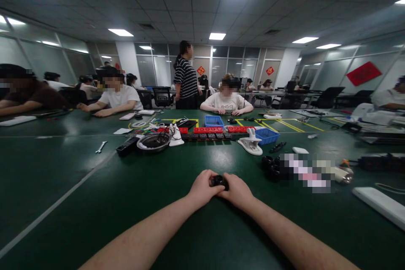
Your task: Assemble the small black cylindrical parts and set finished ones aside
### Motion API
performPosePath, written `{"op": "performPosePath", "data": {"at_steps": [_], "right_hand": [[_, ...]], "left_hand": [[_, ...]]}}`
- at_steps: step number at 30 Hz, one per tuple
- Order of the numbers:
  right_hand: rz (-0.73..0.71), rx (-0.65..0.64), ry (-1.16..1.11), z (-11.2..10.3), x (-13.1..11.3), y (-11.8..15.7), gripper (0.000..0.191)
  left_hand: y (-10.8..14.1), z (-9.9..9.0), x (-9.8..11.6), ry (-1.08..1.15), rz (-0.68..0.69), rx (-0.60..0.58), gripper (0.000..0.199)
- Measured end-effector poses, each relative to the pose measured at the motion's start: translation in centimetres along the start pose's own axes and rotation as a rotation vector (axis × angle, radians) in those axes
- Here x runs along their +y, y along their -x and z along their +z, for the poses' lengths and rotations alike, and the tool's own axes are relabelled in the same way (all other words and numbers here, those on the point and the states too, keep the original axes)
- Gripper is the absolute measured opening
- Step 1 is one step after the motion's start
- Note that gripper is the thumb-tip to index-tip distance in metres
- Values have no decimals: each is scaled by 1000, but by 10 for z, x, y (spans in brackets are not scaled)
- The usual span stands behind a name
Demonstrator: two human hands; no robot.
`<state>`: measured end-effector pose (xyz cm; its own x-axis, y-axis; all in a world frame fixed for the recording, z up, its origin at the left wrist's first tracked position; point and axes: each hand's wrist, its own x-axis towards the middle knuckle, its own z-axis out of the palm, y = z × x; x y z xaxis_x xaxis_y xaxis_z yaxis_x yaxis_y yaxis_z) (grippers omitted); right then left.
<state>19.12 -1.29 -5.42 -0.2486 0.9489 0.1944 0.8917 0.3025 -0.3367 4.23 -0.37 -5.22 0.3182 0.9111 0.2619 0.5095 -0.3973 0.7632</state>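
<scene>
A small round black part (219, 180) sits between my two hands, low over the green tabletop (152, 202). My left hand (204, 187) curls round its left side, and my right hand (237, 190) closes on its right side. The thumbs come together at the near edge of the part. Its underside and some fingertips are hidden behind the hands.
Beyond my hands lie a round metal pan (153, 142), a white clip base (251, 145), red strips (208, 130) and blue bins (267, 136). A wrench (101, 147) is at left, black round parts (270, 166) at right. People sit across the table.
</scene>
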Motion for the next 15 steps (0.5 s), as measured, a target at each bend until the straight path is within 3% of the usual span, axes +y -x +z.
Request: {"op": "performPosePath", "data": {"at_steps": [9, 15], "right_hand": [[-196, -167, -485, -11, 18, -2, 36], [-263, -242, -544, -18, 18, -3, 29]], "left_hand": [[-2, -9, -4, 2, 90, -100, 29], [-2, -11, -3, 12, 98, -123, 30]]}}
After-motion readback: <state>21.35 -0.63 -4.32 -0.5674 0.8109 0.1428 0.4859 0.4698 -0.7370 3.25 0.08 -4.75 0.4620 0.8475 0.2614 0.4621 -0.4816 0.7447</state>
